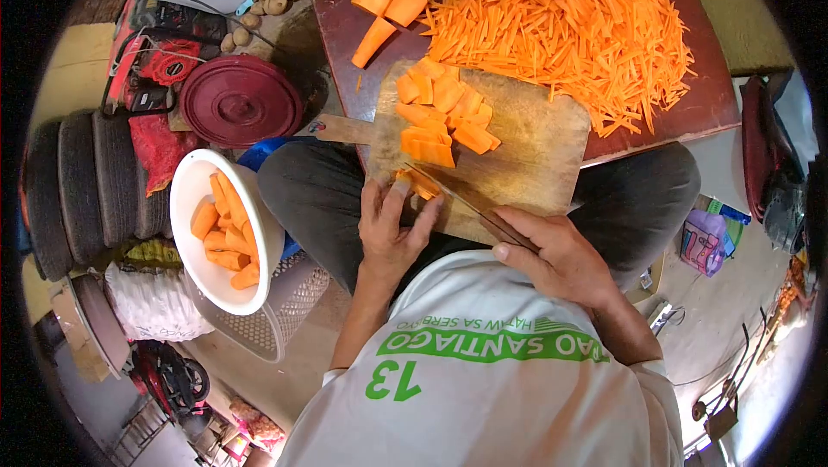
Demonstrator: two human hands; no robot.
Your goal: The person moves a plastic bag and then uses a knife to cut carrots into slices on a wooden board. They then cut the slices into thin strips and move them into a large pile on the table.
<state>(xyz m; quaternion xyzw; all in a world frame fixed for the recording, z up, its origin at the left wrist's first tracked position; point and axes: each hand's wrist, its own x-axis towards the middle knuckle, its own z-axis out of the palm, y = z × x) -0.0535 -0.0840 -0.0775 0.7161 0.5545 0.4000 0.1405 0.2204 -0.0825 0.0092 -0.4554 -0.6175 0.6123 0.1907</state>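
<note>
My right hand (552, 256) grips a knife (470, 206) by its handle, the blade reaching over the near part of a wooden cutting board (539, 161). With bent fingers, my left hand (392, 224) holds a small stack of carrot slices (420, 182) at the board's near edge, right beside the blade. Farther up the board lie several flat carrot slices (444, 105) in loose stacks. Behind them, a large heap of carrot strips (561, 31) covers much of the dark red table (709, 92). Three peeled carrot pieces (377, 40) rest at the table's far left.
A white basin (184, 208) with peeled carrots stands at my left, near a grey perforated basket (289, 307). Beyond it are a dark red lid (241, 102), tires (82, 182) and a red machine (155, 62). A purple container (705, 241) is on the right.
</note>
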